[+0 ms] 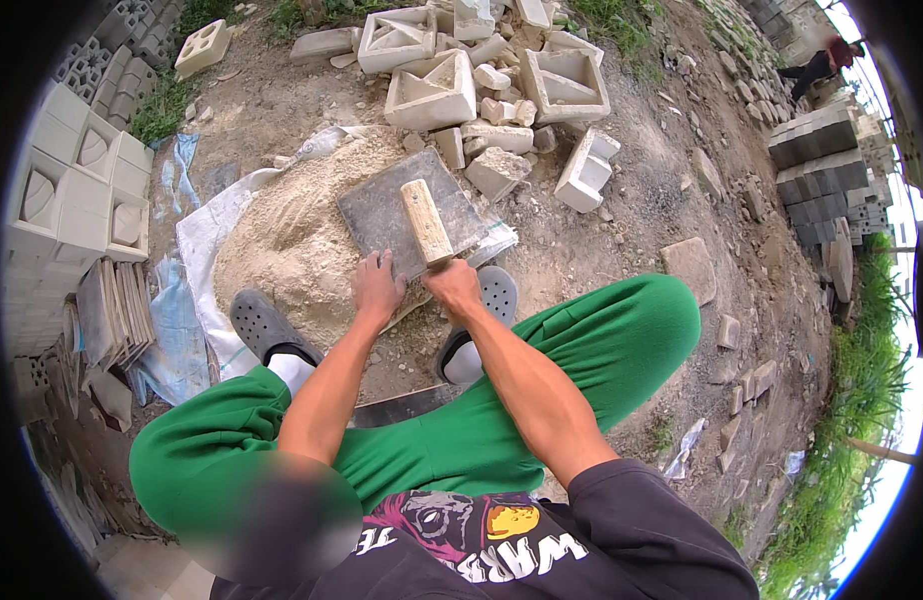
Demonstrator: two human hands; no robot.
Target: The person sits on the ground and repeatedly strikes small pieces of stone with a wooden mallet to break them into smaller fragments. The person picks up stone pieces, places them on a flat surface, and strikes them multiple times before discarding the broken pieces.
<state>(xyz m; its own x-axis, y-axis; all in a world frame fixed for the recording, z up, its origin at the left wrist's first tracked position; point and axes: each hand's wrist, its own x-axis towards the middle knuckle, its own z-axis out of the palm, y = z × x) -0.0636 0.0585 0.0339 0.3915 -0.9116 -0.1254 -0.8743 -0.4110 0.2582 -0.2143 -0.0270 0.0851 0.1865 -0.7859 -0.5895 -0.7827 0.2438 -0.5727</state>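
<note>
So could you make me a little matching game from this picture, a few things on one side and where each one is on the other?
Things:
1. wooden handle
2. sand heap
3. broken blocks
4. dark grey slabs

Places:
A. stacked at far right
B. on a white sheet
C. piled beyond the sand
D. gripped by the right hand

Pairs: 1-D, 2-B, 3-C, 4-A

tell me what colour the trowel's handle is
Pale tan wood; the handle sits on a dark grey blade, clearest in the head view.
</note>
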